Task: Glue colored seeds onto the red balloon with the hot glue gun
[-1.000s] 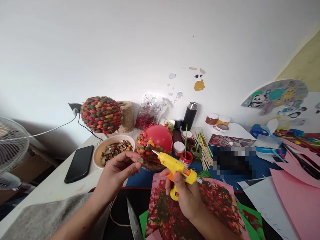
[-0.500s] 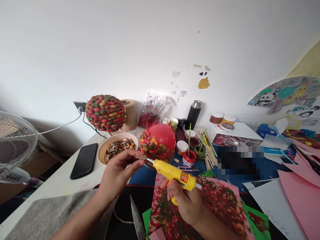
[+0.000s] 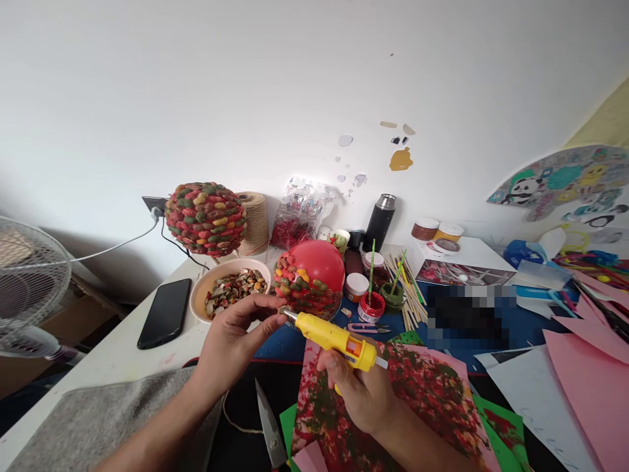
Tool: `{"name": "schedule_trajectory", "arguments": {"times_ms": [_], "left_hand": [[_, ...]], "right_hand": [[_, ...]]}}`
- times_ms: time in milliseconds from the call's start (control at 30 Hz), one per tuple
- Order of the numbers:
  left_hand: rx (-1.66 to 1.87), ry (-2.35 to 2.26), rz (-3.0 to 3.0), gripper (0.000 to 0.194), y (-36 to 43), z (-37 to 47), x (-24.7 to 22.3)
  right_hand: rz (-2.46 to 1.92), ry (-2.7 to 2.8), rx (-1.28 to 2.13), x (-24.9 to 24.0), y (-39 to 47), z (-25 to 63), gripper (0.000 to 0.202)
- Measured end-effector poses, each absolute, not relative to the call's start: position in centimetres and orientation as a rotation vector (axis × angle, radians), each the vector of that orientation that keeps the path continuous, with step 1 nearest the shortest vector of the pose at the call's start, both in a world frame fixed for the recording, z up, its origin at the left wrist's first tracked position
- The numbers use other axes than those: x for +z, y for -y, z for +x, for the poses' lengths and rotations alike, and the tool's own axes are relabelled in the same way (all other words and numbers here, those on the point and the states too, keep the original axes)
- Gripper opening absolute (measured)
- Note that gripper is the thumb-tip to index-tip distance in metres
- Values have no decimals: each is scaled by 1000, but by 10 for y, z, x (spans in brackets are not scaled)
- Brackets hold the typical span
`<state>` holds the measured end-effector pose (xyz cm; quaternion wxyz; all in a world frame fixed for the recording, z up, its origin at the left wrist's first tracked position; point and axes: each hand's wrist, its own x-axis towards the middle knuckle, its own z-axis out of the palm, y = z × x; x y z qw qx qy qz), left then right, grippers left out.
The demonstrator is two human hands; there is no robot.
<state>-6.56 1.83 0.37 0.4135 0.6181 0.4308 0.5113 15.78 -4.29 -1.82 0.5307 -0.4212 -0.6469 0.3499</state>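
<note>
My left hand (image 3: 234, 341) pinches a small nutshell (image 3: 282, 311), probably a pistachio shell, between thumb and fingertips. A yellow hot glue gun (image 3: 330, 335) is gripped in my right hand (image 3: 366, 393), its metal nozzle at the shell. Just behind sits a red balloon (image 3: 324, 261), its left and lower parts covered with painted red, green and yellow shells (image 3: 299, 288). Beside my left hand stands a pale pink bowl (image 3: 197, 308) of loose shells (image 3: 236, 288).
A shell-covered ball (image 3: 205, 219) and a twine spool (image 3: 254, 223) stand at the back left. Paint jars (image 3: 372, 307), wooden sticks (image 3: 415, 301) and a black flask (image 3: 381, 223) are right of the balloon. Scissors (image 3: 269, 423) and paint-smeared paper (image 3: 417, 393) lie in front; a phone (image 3: 166, 313) lies left.
My right hand has moved the glue gun slightly left, bringing its nozzle onto the shell. My left hand still pinches the shell in nearly the same place.
</note>
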Motion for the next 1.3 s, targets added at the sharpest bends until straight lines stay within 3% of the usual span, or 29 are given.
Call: {"name": "schedule_trajectory", "arguments": {"times_ms": [267, 667, 1067, 1300], "left_hand": [[1284, -1069, 1513, 33, -17, -63, 5], [1259, -931, 1349, 38, -26, -65, 7], [1254, -905, 1263, 42, -30, -64, 8], [1251, -897, 1214, 38, -29, -62, 4]], "right_hand": [[-1035, 1523, 851, -22, 44, 158, 61], [-1105, 1301, 1028, -39, 45, 155, 78], [-996, 1259, 1038, -11, 16, 150, 77], [-963, 1381, 994, -19, 21, 151, 74]]}}
